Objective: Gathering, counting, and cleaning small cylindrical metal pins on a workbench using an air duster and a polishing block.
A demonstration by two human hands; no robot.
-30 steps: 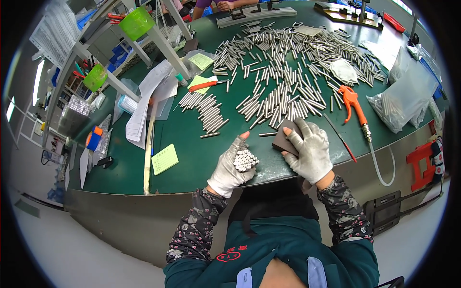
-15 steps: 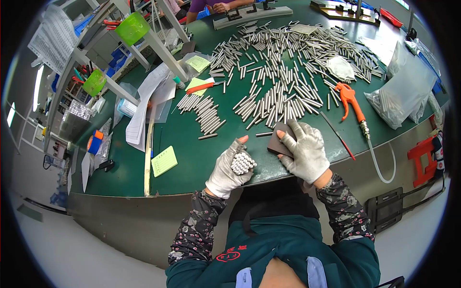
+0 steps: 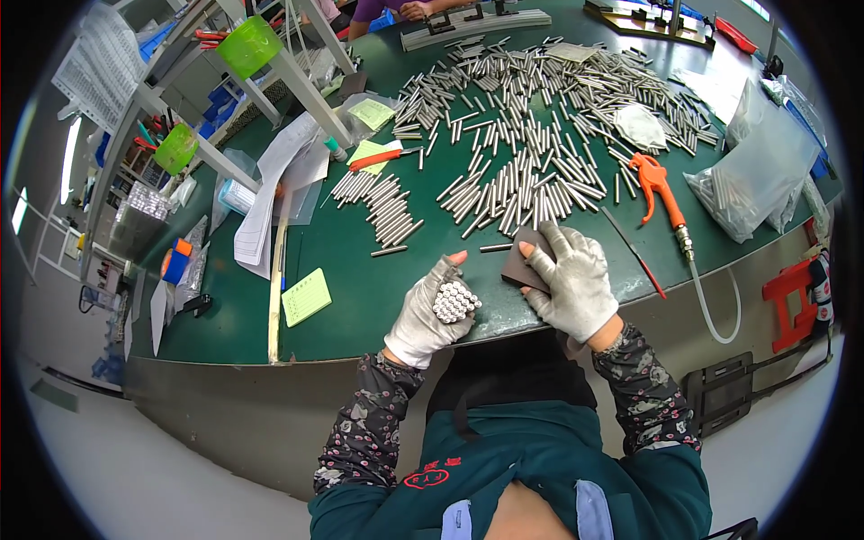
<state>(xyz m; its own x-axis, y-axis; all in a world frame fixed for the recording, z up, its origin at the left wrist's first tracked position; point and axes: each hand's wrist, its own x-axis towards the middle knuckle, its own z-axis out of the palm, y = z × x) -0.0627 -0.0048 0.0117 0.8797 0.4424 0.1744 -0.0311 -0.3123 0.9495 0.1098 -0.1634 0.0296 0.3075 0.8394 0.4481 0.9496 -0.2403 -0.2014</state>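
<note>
Both my hands wear pale grey-white gloves with bare fingertips. Near the table's front edge, my left hand (image 3: 416,317) is closed round a bundle of metal pins (image 3: 454,303), their round ends facing up. To its right my right hand (image 3: 576,286) grips a dark brown rectangular block (image 3: 516,270), thumb and fingers on its near and right sides. The block rests at the table edge, apart from the bundle. Just beyond lies a large loose heap of steel pins (image 3: 531,193). A tidier row of pins (image 3: 391,216) sits to the left.
An orange air gun (image 3: 661,191) with a clear hose lies right, beside a thin red-handled tool (image 3: 635,254). A bag of pins (image 3: 756,184) stands farther right. At left are a yellow notepad (image 3: 307,299), an orange knife (image 3: 374,160) and papers (image 3: 274,198). Another person's hand (image 3: 416,11) shows at the far side.
</note>
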